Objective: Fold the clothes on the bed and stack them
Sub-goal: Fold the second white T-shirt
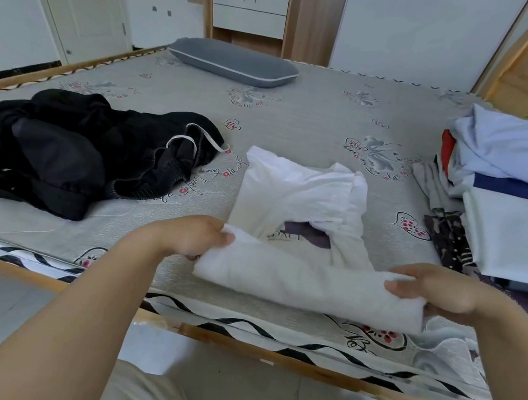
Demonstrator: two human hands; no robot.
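A person stands at the near edge of a bed (299, 121). Both hands grip the near folded edge of a white shirt (299, 197) lying on the mattress: the left hand (191, 237) pinches its left corner, the right hand (428, 286) its right, fingers curled around the cloth. A dark print on the shirt bears partly hidden letters, perhaps "PACE". Black clothes (62, 148) lie crumpled at left; a folded stack (515, 197) sits at right.

Bare forearms, beige trousers (139, 394)
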